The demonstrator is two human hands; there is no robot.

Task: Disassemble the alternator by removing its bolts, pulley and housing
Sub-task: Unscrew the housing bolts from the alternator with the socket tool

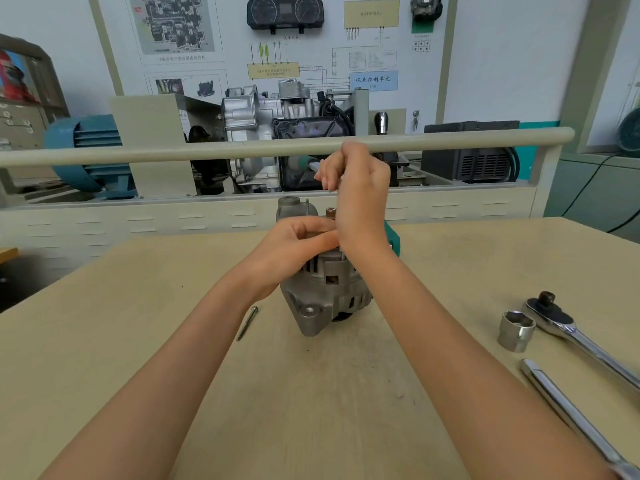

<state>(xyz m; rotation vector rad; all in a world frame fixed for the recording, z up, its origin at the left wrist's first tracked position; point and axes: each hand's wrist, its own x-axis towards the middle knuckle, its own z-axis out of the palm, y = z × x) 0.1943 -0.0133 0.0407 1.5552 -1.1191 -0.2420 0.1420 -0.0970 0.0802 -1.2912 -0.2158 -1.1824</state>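
The grey metal alternator [322, 299] stands on the wooden table [138, 341], with a mounting ear facing me. My left hand [294, 247] grips its upper housing, fingers curled over the top. My right hand [356, 181] is raised above the alternator and pinches a thin tool or bolt shaft; what it is I cannot tell. A bolt [307, 206] sticks up from the alternator's far side, near a copper-coloured terminal [330, 212]. One long loose bolt [247, 322] lies on the table left of the alternator.
A large socket [516, 330] stands at the right, beside a ratchet wrench [581, 337] and a long chrome bar [571, 414]. A green object [393, 237] lies behind the alternator. A rail and engine display [287, 116] rise past the table's far edge.
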